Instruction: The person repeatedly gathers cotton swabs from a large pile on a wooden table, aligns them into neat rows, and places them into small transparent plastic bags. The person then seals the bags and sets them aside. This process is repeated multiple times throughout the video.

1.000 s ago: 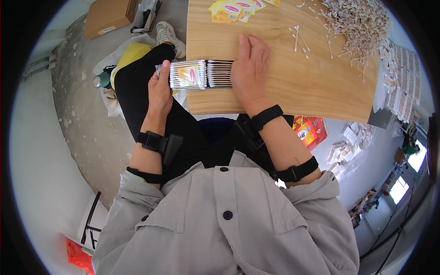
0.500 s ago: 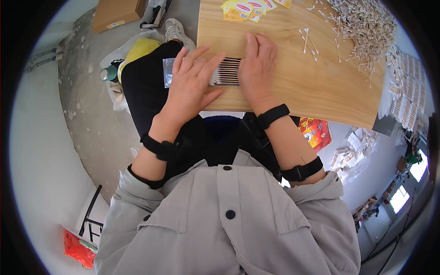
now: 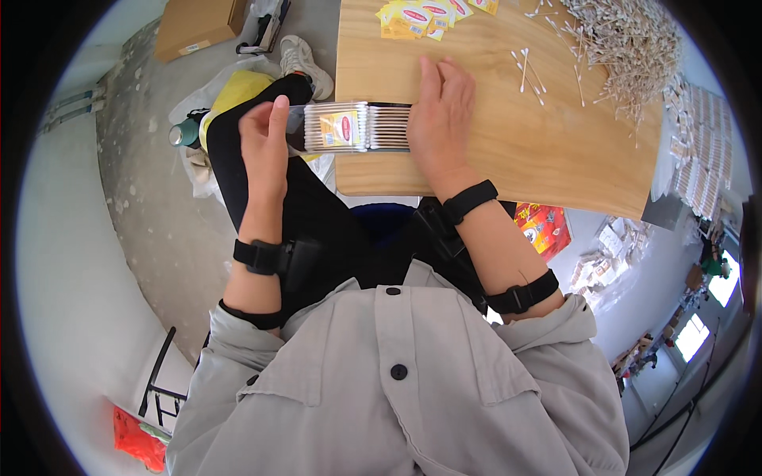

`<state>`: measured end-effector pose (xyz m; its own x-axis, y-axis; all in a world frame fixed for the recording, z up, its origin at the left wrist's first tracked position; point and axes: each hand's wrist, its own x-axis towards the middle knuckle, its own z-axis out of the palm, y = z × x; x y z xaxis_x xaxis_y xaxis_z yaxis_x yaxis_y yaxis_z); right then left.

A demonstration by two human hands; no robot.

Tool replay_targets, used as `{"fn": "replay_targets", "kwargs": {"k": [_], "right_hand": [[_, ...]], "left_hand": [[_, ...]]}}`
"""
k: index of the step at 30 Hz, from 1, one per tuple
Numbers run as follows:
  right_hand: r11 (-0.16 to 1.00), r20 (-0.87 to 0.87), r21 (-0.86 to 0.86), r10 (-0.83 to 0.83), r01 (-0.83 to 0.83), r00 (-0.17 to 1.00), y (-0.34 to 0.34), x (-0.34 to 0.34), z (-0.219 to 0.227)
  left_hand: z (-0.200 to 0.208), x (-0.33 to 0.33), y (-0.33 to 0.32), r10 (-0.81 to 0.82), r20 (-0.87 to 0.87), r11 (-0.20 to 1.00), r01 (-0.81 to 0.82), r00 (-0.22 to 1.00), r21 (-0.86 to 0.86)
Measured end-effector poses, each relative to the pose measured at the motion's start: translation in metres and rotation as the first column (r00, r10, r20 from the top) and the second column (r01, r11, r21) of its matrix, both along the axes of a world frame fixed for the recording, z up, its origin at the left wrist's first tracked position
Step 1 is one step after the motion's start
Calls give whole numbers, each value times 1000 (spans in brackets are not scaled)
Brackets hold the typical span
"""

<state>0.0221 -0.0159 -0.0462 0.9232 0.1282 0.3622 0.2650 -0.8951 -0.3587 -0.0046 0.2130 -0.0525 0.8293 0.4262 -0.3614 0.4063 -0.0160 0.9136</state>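
A clear plastic sleeve [image 3: 296, 119] stretches leftward past the table's near left edge, and my left hand [image 3: 266, 147] is closed on its end, thumb up. Inside it lies a row of cotton swabs [image 3: 314, 141] with a yellow, white and red label card [image 3: 340, 128] over them. Right beside this, a second row of cotton swabs [image 3: 389, 127] lies side by side on a dark flat strip. My right hand [image 3: 441, 119] rests palm down over the right end of that row. Its visible fingers reach away, stretched out; its thumb is hidden.
Loose label cards [image 3: 417, 16] lie on the wooden table [image 3: 508, 151] at its far edge. A big heap of cotton swabs [image 3: 635, 47] covers the far right, with several stray swabs [image 3: 524, 70] nearby. Packed swabs [image 3: 702, 143] stand beyond the table's right side.
My left hand has moved left off the swabs and closed on the sleeve's end, uncovering the label card. My right hand stays over the row's right end.
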Motion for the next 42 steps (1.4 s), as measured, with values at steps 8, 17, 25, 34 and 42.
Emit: {"fn": "replay_targets", "kwargs": {"k": [8,17,25,34,42], "right_hand": [[999,19,-35,-3,4,1000,2,1,0],[1000,24,-7,5,-5,1000,28,3,-1],[774,-143,618,-64,139,988,32,-9,21],[228,-279,938,50,261,959,55,-43,19],[328,-277,914,69,241,958,66,-43,18]], "left_hand": [[-24,-5,-17,-2,-10,768,-5,1000,-641],[-19,-4,-24,52,89,872,-2,995,-489],[-13,-1,-22,35,112,938,6,993,-347],[-6,-4,-25,31,35,918,-15,999,-396],[-13,-5,-23,6,126,914,46,992,-404]]}}
